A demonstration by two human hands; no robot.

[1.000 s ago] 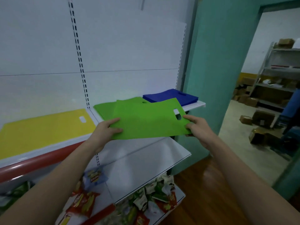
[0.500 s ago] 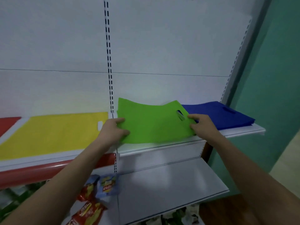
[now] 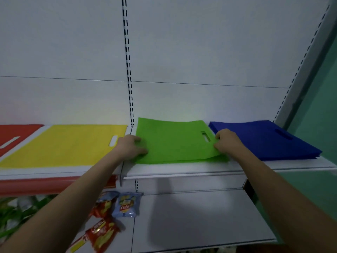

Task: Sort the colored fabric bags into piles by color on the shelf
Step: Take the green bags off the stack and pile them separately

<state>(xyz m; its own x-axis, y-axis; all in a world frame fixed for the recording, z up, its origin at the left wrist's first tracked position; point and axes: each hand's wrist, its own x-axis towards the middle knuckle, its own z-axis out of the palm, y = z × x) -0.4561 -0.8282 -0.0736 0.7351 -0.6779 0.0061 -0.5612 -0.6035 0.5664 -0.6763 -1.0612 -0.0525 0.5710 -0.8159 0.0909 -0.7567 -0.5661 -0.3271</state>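
While the green bag (image 3: 173, 143) lies flat on the white shelf (image 3: 182, 169), I hold it at both side edges. My left hand (image 3: 130, 147) curls its fingers (image 3: 141, 150) over the left edge; my right hand (image 3: 228, 143) pinches the right edge beside the handle slot, lifting that corner off a green layer beneath. Yellow bag (image 3: 63, 145) sits just left, blue pile (image 3: 264, 139) just right, red bag (image 3: 16, 134) far left. Snack packets (image 3: 125, 205) lie on the lower shelf.
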